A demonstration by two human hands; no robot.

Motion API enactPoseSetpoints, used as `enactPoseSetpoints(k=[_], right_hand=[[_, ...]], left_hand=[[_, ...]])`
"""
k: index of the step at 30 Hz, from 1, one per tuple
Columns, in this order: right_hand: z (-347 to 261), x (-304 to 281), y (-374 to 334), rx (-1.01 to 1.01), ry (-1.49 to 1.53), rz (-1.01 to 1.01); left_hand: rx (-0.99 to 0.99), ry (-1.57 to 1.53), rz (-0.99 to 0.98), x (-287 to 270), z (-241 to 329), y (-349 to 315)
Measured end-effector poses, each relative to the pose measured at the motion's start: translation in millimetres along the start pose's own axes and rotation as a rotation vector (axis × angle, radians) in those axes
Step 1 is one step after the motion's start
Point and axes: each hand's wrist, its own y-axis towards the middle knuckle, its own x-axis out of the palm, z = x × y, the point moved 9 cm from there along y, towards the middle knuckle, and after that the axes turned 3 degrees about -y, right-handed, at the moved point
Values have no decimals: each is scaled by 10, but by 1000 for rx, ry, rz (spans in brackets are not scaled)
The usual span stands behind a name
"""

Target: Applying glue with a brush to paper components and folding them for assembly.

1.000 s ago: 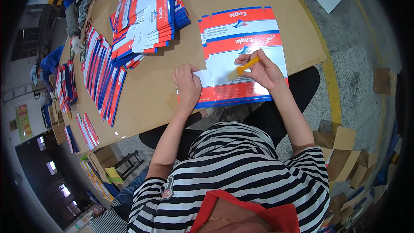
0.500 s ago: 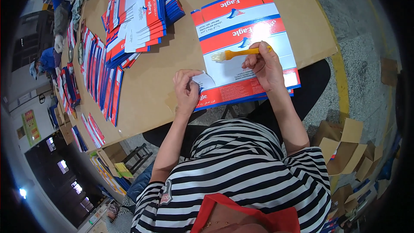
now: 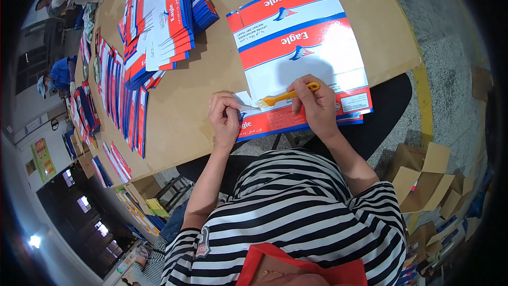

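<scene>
Yellow brush [image 3: 290, 95] gripped in the right hand [image 3: 316, 108], bristles at a flap [image 3: 245, 98] the left hand [image 3: 225, 119] pinches; the carton [image 3: 296, 18] overhangs the near edge of the counter [image 3: 211, 69] and could tip if pressed there.

Brush [image 3: 291, 95] in right hand [image 3: 316, 106]: smooth yellow handle, looks like plastic; pale fibre bristles [image 3: 261, 104]. Carton sheet [image 3: 288, 71] under that hand: smooth coated card, glossy, hard glare beyond the fingers. Carton stack [image 3: 159, 26], far left of hand: same glossy card. Tabletop [image 3: 177, 122], left of hand: matt brown, cardboard look. Shirt [image 3: 296, 196] nearer than hand: soft cloth.
</scene>
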Motion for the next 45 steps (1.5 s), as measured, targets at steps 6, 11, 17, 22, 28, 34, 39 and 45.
enactPoseSetpoints(k=[6,11,17,22,28,34,39,45], right_hand=[[-12,81,38,-46,9,-30],[26,134,26,27,-11,-72],[10,144,-24,-4,-41,-103],[2,144,-1,-33,-27,-93],[-53,155,-31,-68,-84,-152],[-68,191,-9,-113,-79,-109],[-116,205,-23,-126,-163,-175],[-163,241,-8,-182,-127,-156]], left_hand=[[-1,-6,-15,26,21,26],[-9,1,-15,28,23,33],[-6,2,-25,40,46,44],[3,27,-32,48,45,48],[12,40,-36,47,61,47],[16,38,-31,47,68,55],[26,54,-35,52,93,63],[27,43,-31,51,87,60]])
